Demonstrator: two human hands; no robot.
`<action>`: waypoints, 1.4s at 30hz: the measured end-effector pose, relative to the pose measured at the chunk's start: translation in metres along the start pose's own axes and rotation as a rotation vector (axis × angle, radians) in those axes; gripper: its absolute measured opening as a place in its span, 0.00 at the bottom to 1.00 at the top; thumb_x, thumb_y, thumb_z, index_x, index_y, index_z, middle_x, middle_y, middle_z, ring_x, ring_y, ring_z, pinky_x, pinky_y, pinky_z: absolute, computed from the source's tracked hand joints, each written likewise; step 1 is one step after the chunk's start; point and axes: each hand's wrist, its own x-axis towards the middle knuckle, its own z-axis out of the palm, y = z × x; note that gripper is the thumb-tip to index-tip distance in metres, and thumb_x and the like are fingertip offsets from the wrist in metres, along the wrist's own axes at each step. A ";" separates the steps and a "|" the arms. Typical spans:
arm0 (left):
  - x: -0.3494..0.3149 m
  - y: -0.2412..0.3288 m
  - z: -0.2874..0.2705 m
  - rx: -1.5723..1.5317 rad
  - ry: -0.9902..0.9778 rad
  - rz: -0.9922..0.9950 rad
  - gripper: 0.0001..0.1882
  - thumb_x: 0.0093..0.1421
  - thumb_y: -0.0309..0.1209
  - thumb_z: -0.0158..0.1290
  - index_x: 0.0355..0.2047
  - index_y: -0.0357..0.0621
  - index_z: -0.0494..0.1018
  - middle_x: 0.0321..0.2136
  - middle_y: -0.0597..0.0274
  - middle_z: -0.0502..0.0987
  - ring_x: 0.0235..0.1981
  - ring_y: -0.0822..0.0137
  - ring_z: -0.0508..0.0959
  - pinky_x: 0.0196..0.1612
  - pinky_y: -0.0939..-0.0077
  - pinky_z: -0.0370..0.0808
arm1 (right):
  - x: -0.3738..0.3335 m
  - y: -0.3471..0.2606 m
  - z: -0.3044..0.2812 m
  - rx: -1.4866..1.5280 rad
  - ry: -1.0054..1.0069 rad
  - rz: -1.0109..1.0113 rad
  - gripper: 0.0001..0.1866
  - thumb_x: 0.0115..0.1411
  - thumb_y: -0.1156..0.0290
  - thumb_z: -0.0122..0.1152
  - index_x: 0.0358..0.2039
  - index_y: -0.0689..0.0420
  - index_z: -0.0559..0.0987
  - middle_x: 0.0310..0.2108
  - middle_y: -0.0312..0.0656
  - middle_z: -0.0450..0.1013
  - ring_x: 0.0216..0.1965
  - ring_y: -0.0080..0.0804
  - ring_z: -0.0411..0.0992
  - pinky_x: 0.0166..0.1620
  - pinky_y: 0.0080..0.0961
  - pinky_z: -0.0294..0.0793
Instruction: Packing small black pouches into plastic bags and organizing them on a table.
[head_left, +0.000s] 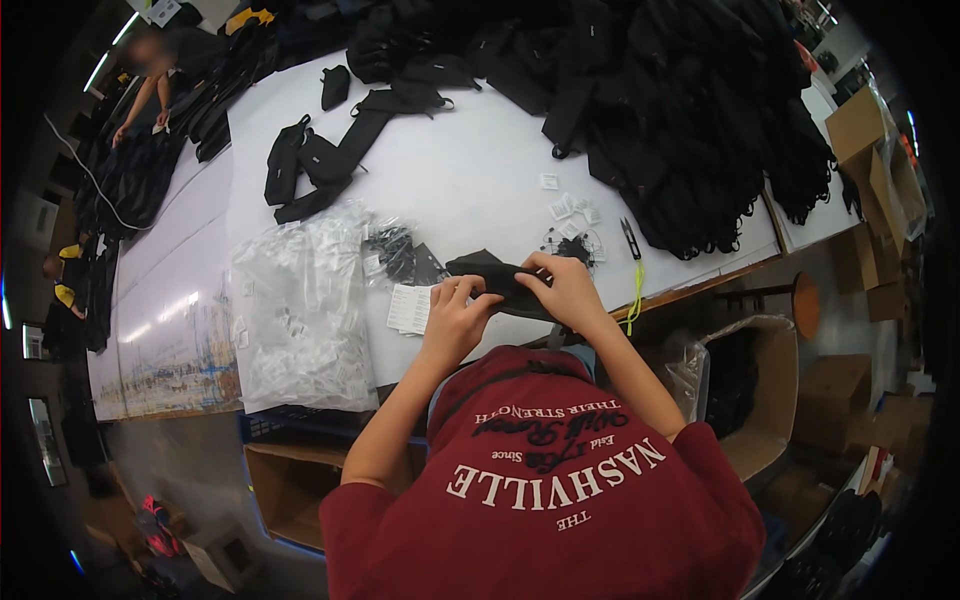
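Between both hands, near the table's front edge, is a black fabric pouch. My left hand pinches its left side with thumb and fingers. The right side is gripped by my right hand, fingers bent over the top edge. White printed cards lie just left of my left hand. Behind them sits a clear bag of small black parts. Beyond my right hand are a little heap of black pieces and several small white packets.
A big clear plastic bag of white packets stands at the left. Black pouches lie farther back, and a large black pile covers the right. Thread snips with a yellow-green cord rest near the edge. A co-worker stands far left.
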 end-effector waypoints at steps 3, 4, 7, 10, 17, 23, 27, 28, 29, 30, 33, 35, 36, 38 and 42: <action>0.002 0.001 -0.003 -0.007 -0.052 0.043 0.14 0.41 0.26 0.59 0.31 0.50 0.75 0.38 0.66 0.71 0.42 0.64 0.69 0.42 0.68 0.61 | -0.003 -0.010 -0.007 -0.007 0.039 -0.043 0.09 0.53 0.68 0.59 0.29 0.61 0.75 0.25 0.48 0.74 0.25 0.45 0.72 0.29 0.30 0.70; 0.004 0.004 -0.004 -0.030 -0.022 0.058 0.14 0.41 0.25 0.59 0.31 0.50 0.75 0.36 0.67 0.73 0.40 0.65 0.70 0.41 0.69 0.61 | -0.004 -0.014 -0.009 0.001 0.040 -0.057 0.09 0.53 0.68 0.59 0.29 0.61 0.75 0.25 0.48 0.73 0.25 0.45 0.72 0.29 0.30 0.69; 0.008 0.004 -0.015 -0.051 0.030 0.096 0.14 0.40 0.25 0.59 0.30 0.49 0.75 0.33 0.69 0.75 0.36 0.67 0.71 0.39 0.71 0.61 | -0.009 -0.033 -0.015 0.011 -0.022 -0.042 0.09 0.53 0.70 0.59 0.30 0.62 0.75 0.24 0.46 0.73 0.24 0.37 0.72 0.28 0.25 0.70; 0.012 0.008 -0.023 -0.054 0.073 0.113 0.14 0.39 0.25 0.60 0.29 0.50 0.75 0.27 0.73 0.76 0.32 0.69 0.72 0.38 0.73 0.61 | -0.015 -0.041 -0.016 0.063 -0.030 -0.018 0.09 0.53 0.68 0.59 0.29 0.61 0.74 0.24 0.48 0.73 0.24 0.44 0.71 0.27 0.30 0.68; 0.010 0.012 -0.029 -0.044 0.061 0.137 0.14 0.39 0.26 0.60 0.29 0.49 0.74 0.28 0.72 0.76 0.31 0.70 0.72 0.36 0.74 0.61 | -0.018 -0.053 -0.026 -0.015 -0.061 -0.119 0.08 0.53 0.71 0.59 0.29 0.62 0.75 0.23 0.46 0.71 0.23 0.40 0.70 0.27 0.26 0.69; 0.007 0.007 -0.035 -0.035 -0.043 0.198 0.12 0.41 0.26 0.57 0.30 0.47 0.74 0.27 0.71 0.74 0.30 0.70 0.72 0.35 0.75 0.62 | -0.014 -0.052 -0.027 -0.083 -0.127 -0.209 0.07 0.52 0.71 0.60 0.28 0.60 0.74 0.23 0.46 0.71 0.24 0.44 0.70 0.28 0.30 0.68; 0.004 0.003 -0.035 -0.053 -0.080 0.216 0.11 0.43 0.26 0.55 0.30 0.44 0.73 0.27 0.67 0.73 0.30 0.69 0.72 0.34 0.73 0.64 | -0.009 -0.054 -0.025 -0.075 -0.197 -0.243 0.07 0.51 0.71 0.60 0.28 0.60 0.75 0.23 0.46 0.71 0.26 0.45 0.71 0.29 0.30 0.69; 0.004 0.003 -0.033 -0.052 -0.080 0.212 0.11 0.43 0.26 0.55 0.30 0.44 0.73 0.27 0.67 0.73 0.30 0.69 0.72 0.34 0.73 0.64 | -0.007 -0.054 -0.025 -0.073 -0.223 -0.241 0.07 0.51 0.70 0.59 0.28 0.60 0.75 0.23 0.47 0.71 0.26 0.45 0.71 0.29 0.30 0.69; 0.004 0.003 -0.031 -0.072 -0.059 0.212 0.12 0.41 0.24 0.55 0.29 0.43 0.73 0.26 0.66 0.73 0.29 0.67 0.72 0.34 0.71 0.65 | -0.005 -0.054 -0.024 -0.072 -0.227 -0.243 0.07 0.51 0.70 0.59 0.28 0.60 0.75 0.23 0.47 0.71 0.26 0.45 0.71 0.29 0.30 0.69; 0.003 0.003 -0.030 -0.092 -0.037 0.213 0.12 0.39 0.23 0.55 0.28 0.43 0.72 0.26 0.64 0.73 0.28 0.65 0.72 0.33 0.69 0.65 | -0.002 -0.054 -0.024 -0.074 -0.268 -0.210 0.07 0.51 0.69 0.59 0.28 0.60 0.74 0.23 0.47 0.72 0.27 0.46 0.71 0.30 0.33 0.69; 0.000 0.000 -0.029 -0.179 -0.075 0.180 0.13 0.40 0.21 0.54 0.30 0.40 0.72 0.26 0.61 0.72 0.30 0.61 0.72 0.33 0.69 0.67 | 0.003 -0.054 -0.024 -0.070 -0.322 -0.168 0.07 0.51 0.69 0.58 0.27 0.59 0.74 0.24 0.48 0.72 0.28 0.47 0.71 0.32 0.35 0.69; 0.000 0.001 -0.032 -0.206 -0.133 0.121 0.13 0.40 0.21 0.54 0.30 0.39 0.71 0.26 0.60 0.72 0.30 0.59 0.72 0.33 0.69 0.68 | 0.005 -0.054 -0.024 -0.065 -0.331 -0.160 0.07 0.51 0.69 0.58 0.27 0.59 0.74 0.24 0.48 0.72 0.29 0.48 0.71 0.32 0.36 0.69; 0.002 0.002 -0.033 -0.231 -0.190 0.062 0.13 0.41 0.21 0.54 0.31 0.38 0.71 0.26 0.58 0.71 0.30 0.57 0.72 0.33 0.68 0.69 | 0.006 -0.054 -0.024 -0.074 -0.340 -0.152 0.08 0.51 0.69 0.58 0.27 0.59 0.74 0.24 0.48 0.72 0.29 0.48 0.71 0.32 0.36 0.69; 0.007 0.003 -0.031 -0.257 -0.179 0.068 0.13 0.42 0.21 0.54 0.31 0.37 0.70 0.25 0.58 0.69 0.28 0.57 0.71 0.32 0.68 0.68 | 0.006 -0.051 -0.023 -0.082 -0.345 -0.143 0.08 0.51 0.69 0.58 0.27 0.59 0.74 0.24 0.48 0.72 0.29 0.48 0.71 0.32 0.36 0.69; 0.007 0.003 -0.028 -0.310 -0.194 0.064 0.13 0.42 0.19 0.54 0.32 0.37 0.70 0.25 0.57 0.70 0.27 0.56 0.71 0.31 0.67 0.69 | 0.005 -0.050 -0.025 -0.080 -0.342 -0.139 0.08 0.51 0.68 0.59 0.27 0.59 0.74 0.24 0.49 0.72 0.29 0.49 0.71 0.32 0.36 0.69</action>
